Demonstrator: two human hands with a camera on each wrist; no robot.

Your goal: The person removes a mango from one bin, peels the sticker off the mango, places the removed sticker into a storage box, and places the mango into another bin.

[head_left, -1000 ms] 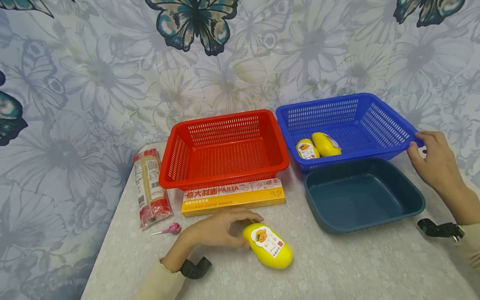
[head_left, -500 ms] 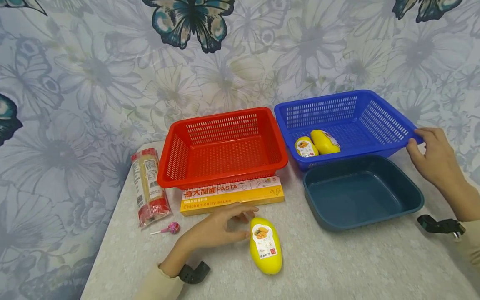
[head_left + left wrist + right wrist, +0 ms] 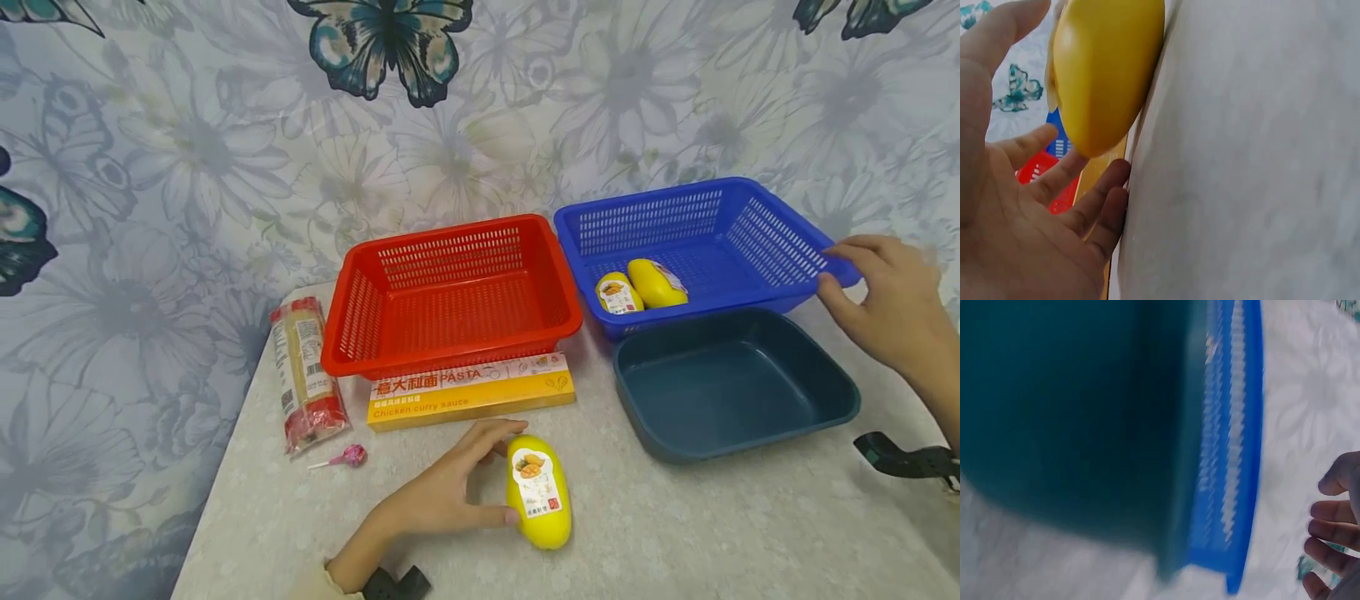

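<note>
A yellow mango (image 3: 540,492) with a white label lies on the table in front of the pasta box. My left hand (image 3: 442,487) is beside it, thumb at its near left side and fingers spread around its far end. In the left wrist view, the fingers of the left hand (image 3: 1041,200) are extended, not wrapped around the mango (image 3: 1107,75). My right hand (image 3: 892,304) is at the right corner of the blue basket (image 3: 780,292). The right wrist view shows that right hand (image 3: 1335,531) apart from the basket rim (image 3: 1250,456), fingers loose.
Two more mangoes (image 3: 652,283) lie in the blue basket. A dark teal tray (image 3: 693,454) stands before it. To the left are a red basket (image 3: 450,354), a yellow pasta box (image 3: 472,404), a noodle packet (image 3: 307,375) and a lollipop (image 3: 354,455).
The mango has turned from slanting to nearly lengthwise. My left thumb has come nearer, against its side. My right hand has shifted right, away from the basket rim.
</note>
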